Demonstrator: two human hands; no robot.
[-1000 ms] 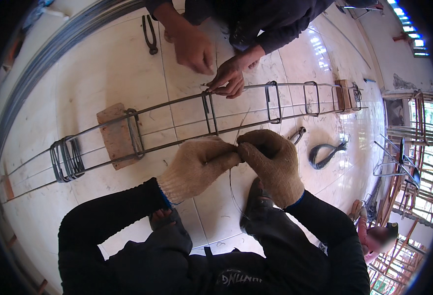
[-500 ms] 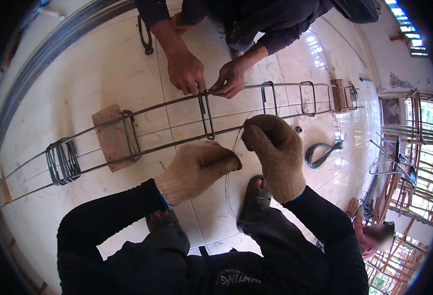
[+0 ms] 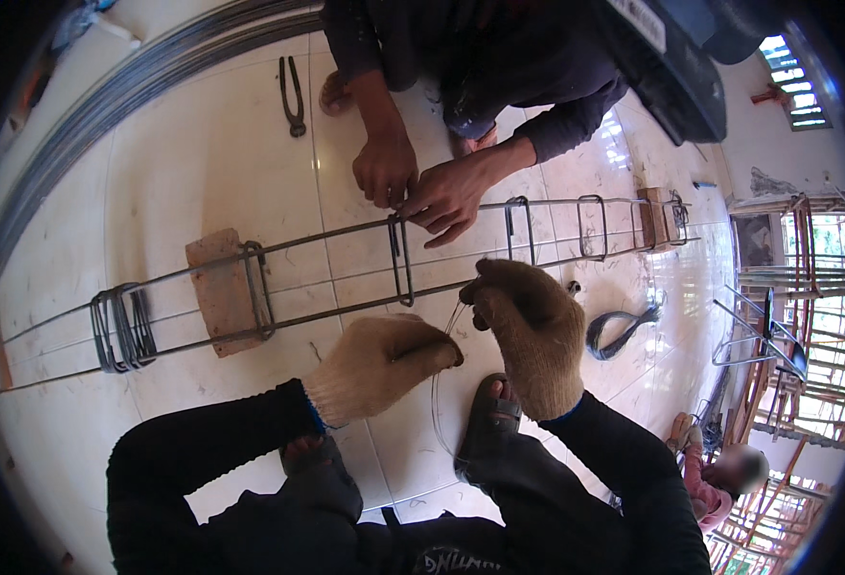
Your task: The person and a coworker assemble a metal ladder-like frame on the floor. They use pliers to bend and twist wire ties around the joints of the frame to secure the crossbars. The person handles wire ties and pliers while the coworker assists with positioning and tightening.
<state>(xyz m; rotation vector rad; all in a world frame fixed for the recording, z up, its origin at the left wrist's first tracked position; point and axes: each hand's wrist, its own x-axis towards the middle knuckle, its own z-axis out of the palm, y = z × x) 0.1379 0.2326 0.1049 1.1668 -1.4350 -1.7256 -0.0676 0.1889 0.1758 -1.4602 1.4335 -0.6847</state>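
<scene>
Both my hands wear tan work gloves. My left hand (image 3: 374, 369) is closed, thumb pressed against the fingers, on thin tie wire (image 3: 435, 407) that hangs in a loose bend toward my right foot. Close beside it, my right hand (image 3: 534, 335) has its fingers curled together by the upper wire ends; what they pinch is hidden. Just beyond my hands lies a long rebar cage (image 3: 331, 311) with square stirrups (image 3: 400, 264) around its bars. Across from me, a co-worker's hands (image 3: 417, 187) work at the far bar, at the top of the middle stirrup.
Bricks (image 3: 223, 292) prop the cage, another brick (image 3: 652, 218) under its right end. Bunched stirrups (image 3: 122, 329) hang at the left. Pincers (image 3: 293, 101) lie beyond the cage; a wire bundle (image 3: 619, 333) lies right. Long rods (image 3: 106, 115) line the far left. Another person (image 3: 705, 484) sits at right.
My right hand has come down slightly, its fingers lower beside the wire. The co-worker's right-side hand has turned across the stirrup, fingers extended. The view has shifted a little.
</scene>
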